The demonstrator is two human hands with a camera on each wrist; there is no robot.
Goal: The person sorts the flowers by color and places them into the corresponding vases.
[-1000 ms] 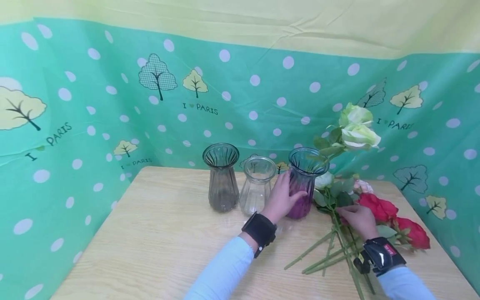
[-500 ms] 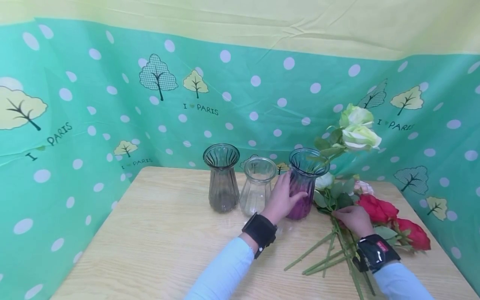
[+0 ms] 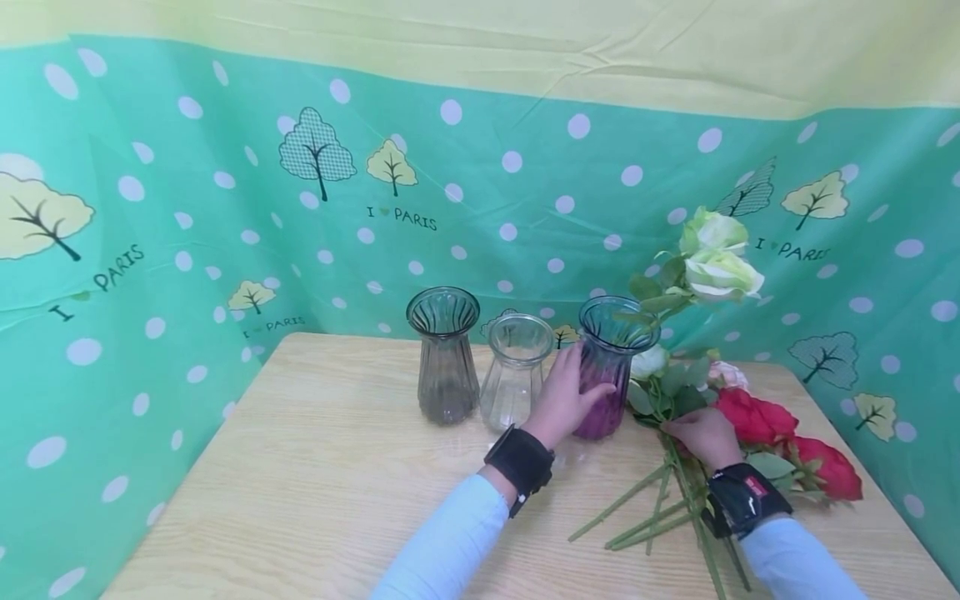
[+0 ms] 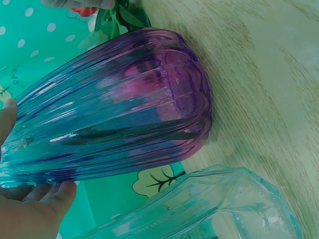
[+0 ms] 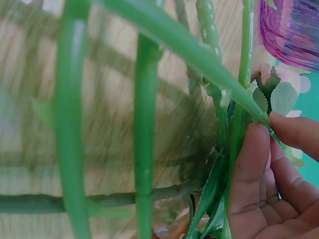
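My left hand (image 3: 562,396) grips the purple-blue glass vase (image 3: 603,392) from its left side. In the left wrist view, thumb and fingers lie on opposite sides of the vase (image 4: 134,99). Two white-green roses (image 3: 716,267) lean out to the right over its rim. My right hand (image 3: 705,437) pinches a green flower stem (image 5: 189,55) between thumb and fingertips, within the pile right of the vase. Red roses (image 3: 757,417) lie just right of that hand, with a white rose (image 3: 648,361) and a pale pink flower (image 3: 726,375) behind.
A clear glass vase (image 3: 513,387) stands close left of the purple one, and a grey glass vase (image 3: 447,379) beyond it. Several loose stems (image 3: 622,504) spread toward the front of the wooden table (image 3: 322,492). A green dotted cloth (image 3: 480,208) hangs behind.
My right hand has shifted slightly left along the stems, and its wrist has turned and moved left. The left hand and the vases stay where they were.
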